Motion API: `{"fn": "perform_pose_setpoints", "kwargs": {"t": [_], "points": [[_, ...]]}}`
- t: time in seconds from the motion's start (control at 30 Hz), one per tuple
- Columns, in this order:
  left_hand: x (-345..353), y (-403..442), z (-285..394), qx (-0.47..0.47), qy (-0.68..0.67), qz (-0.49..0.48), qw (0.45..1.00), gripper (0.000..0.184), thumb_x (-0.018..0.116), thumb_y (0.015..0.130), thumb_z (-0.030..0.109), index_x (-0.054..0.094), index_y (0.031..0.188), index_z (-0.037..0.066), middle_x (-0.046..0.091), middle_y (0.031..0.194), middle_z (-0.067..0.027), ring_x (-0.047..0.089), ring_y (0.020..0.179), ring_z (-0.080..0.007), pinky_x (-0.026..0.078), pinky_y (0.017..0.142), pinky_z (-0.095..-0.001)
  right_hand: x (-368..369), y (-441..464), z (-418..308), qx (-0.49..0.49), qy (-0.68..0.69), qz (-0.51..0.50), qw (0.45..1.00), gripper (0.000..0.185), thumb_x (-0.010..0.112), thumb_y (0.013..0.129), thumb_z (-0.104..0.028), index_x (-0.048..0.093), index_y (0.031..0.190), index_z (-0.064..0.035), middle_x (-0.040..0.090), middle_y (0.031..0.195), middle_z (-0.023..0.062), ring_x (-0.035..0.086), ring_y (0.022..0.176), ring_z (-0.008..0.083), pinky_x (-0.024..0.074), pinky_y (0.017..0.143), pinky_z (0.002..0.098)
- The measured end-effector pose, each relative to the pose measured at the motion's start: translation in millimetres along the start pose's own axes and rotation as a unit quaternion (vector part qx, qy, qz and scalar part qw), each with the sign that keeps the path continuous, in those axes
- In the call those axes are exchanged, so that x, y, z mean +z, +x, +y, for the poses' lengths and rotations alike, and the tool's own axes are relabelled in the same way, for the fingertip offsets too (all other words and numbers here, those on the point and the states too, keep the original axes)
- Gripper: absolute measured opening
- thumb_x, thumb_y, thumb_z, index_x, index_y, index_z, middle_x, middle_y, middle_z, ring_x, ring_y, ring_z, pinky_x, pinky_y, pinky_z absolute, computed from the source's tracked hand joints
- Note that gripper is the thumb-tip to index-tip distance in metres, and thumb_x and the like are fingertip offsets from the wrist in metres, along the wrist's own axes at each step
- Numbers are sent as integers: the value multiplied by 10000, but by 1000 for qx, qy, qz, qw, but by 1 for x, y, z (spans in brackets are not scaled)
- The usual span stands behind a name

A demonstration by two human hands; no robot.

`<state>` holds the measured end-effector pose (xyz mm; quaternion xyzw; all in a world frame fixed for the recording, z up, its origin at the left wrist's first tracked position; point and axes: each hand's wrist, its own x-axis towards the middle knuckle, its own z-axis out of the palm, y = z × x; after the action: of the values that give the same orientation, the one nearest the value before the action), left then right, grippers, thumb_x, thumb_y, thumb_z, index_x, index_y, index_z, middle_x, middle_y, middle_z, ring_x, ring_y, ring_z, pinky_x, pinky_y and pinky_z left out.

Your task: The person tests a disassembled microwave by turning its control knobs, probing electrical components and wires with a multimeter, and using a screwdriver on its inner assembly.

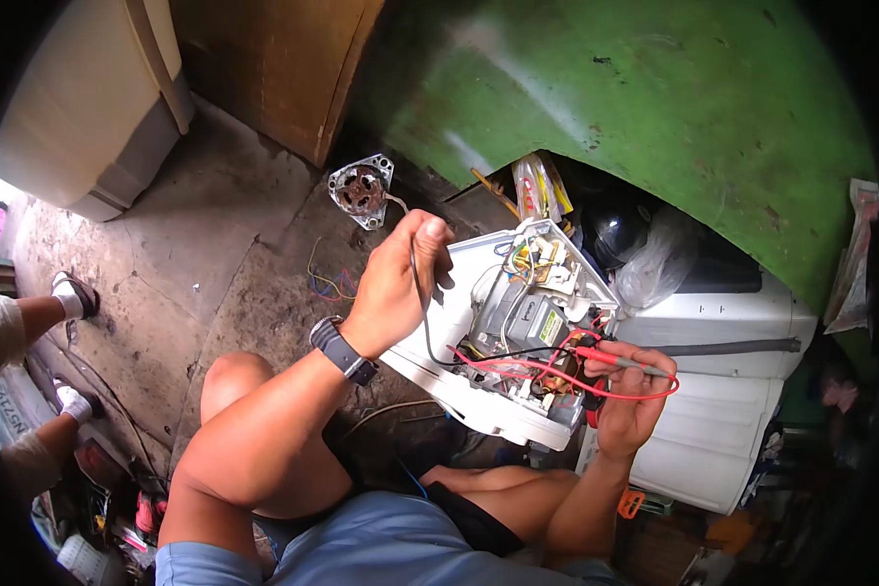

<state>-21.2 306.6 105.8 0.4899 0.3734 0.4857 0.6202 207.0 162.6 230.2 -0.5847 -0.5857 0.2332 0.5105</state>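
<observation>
A white appliance housing (pixel 488 415) lies open in front of me, with a grey boxed part (pixel 525 314), circuit parts and coloured wires inside. Above its left part, my left hand (pixel 400 278) is closed in a fist with a black cable (pixel 423 317) running from it; the cable curves down into the housing. At the right edge, the fingers of my right hand (pixel 627 391) pinch a red test probe (pixel 610 359) whose red lead loops round to the left. The probe's tip is too small to make out among the wires. A watch is on my left wrist.
A round motor (pixel 361 191) with a metal flange lies on the floor (pixel 205 195). Beyond stands a green panel (pixel 635 88). Another person's legs (pixel 39 317) show at the left. A white ribbed panel (pixel 693 420) and a grey hose (pixel 732 348) are at the right.
</observation>
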Motion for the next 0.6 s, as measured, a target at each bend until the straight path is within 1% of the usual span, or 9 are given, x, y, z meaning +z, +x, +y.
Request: {"fn": "perform_pose_setpoints", "kwargs": {"t": [0.07,0.1,0.17,0.2,0.23,0.3,0.43,0.5,0.6], "points": [[2,4,-4,-41,-30,41,998,303,470,1063,325,530,1037,29,629,818,-104,639,662,-200,504,646,-360,3,5,1,8,-11,-1,1000,198,470,1021,-63,391,1183,20,614,1118,275,675,859,237,567,817,353],[6,3,-9,-29,-29,36,998,215,546,1023,221,502,1099,25,631,858,-109,648,725,-194,513,677,-350,5,8,2,16,-21,-1,1000,205,483,1007,-28,391,1184,21,610,1127,272,674,878,236,564,832,353],[10,-2,-16,1,40,15,999,189,549,997,94,470,1153,23,543,941,-47,614,847,-124,514,767,-295,10,12,6,17,-20,-17,1000,219,492,994,-3,394,1188,22,608,1132,267,673,891,234,560,842,351],[13,-4,-19,6,19,2,1000,214,530,968,12,458,1170,17,534,978,-60,633,889,-141,520,797,-305,12,14,8,17,-18,-30,999,236,502,980,23,396,1191,23,605,1138,261,672,903,233,557,852,349],[17,-6,-16,-4,-6,5,1000,220,520,962,-4,459,1173,19,537,987,-71,650,912,-157,522,799,-303,15,16,11,19,-18,-32,999,236,502,980,23,396,1191,23,605,1138,261,672,903,233,557,852,349],[22,-5,-26,24,5,18,1000,179,540,965,2,489,1137,7,548,997,-78,662,933,-170,524,794,-298,17,20,14,25,-37,-41,998,199,523,991,-5,432,1167,6,599,1129,216,660,879,212,551,853,337],[27,6,-38,16,41,12,999,130,584,966,32,549,1086,-4,566,1009,-83,660,902,-162,519,779,-293,14,29,17,44,-84,-43,995,175,528,971,20,467,1135,31,602,1120,208,663,928,228,561,847,338],[28,13,-36,-15,83,22,996,119,625,965,85,607,1049,2,581,1015,-84,643,853,-150,508,766,-291,9,35,21,-11,-138,-89,986,157,543,966,13,484,1109,40,604,1099,194,647,963,224,562,843,328],[29,27,-35,-25,82,29,996,155,653,960,140,647,1063,24,608,988,-84,613,813,-142,496,759,-295,8,39,21,-23,-138,-105,985,175,565,970,-15,476,1111,38,613,1086,202,633,990,221,560,844,327]]}}
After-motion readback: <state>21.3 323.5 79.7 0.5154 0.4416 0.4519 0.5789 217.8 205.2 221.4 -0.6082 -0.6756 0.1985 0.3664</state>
